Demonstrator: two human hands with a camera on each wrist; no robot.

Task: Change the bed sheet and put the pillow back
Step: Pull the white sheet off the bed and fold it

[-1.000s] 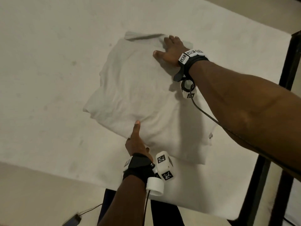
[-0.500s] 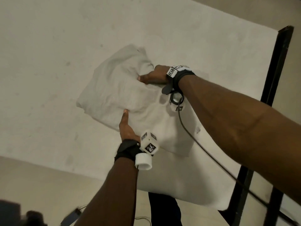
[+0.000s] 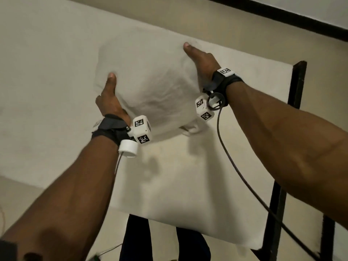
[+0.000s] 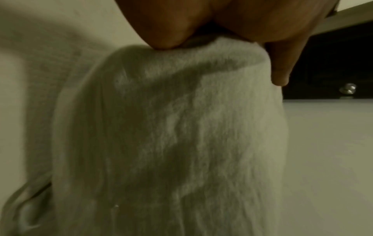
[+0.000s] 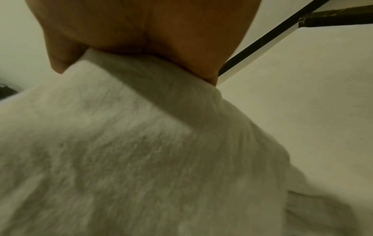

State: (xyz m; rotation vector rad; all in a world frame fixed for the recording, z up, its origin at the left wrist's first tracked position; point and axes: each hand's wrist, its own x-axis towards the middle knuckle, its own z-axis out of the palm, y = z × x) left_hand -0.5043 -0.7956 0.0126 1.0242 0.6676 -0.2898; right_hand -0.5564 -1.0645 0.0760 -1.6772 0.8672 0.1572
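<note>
A folded white bed sheet hangs in the air above the bare white mattress, casting a shadow on it. My left hand grips its left edge and my right hand grips its right edge. Each thumb lies on top and the fingers are hidden beneath the cloth. The left wrist view shows the left hand pinching the fold of the sheet. In the right wrist view the right hand clamps the sheet's edge the same way. No pillow is in view.
A black metal bed frame runs down the mattress's right side. A dark cable hangs from my right wrist across the mattress. My legs stand at the mattress's near edge. Beige floor lies to the left and beyond.
The folded sheet lay on the mattress under both hands. Both hands have since taken hold of its sides and lifted it clear of the mattress.
</note>
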